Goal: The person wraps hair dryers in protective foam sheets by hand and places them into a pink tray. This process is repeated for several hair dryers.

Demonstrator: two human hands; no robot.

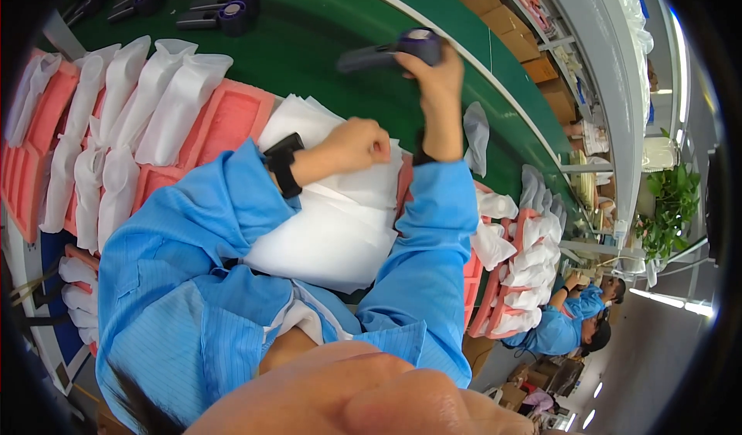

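My right hand (440, 75) is raised over the green conveyor belt, wrapped round the head of a dark hand-held device (417, 42). This device looks like a small hair dryer, with a purple-rimmed round end and a handle pointing left, slightly blurred. My left hand (355, 147), a black band on its wrist, is curled closed above a stack of flat white sleeves (332, 238). Whether anything is inside its fingers is hidden. The sleeves lie fanned out in front of my body, over part of a pink tray.
Similar devices (232, 16) lie on the green belt (309, 17) at the far left. Pink trays (232, 118) with white-wrapped items (182, 106) stand at left; more wrapped items (533, 265) sit in trays at right. One wrapped item (476, 137) lies on the belt. Co-workers (564, 323) sit beyond.
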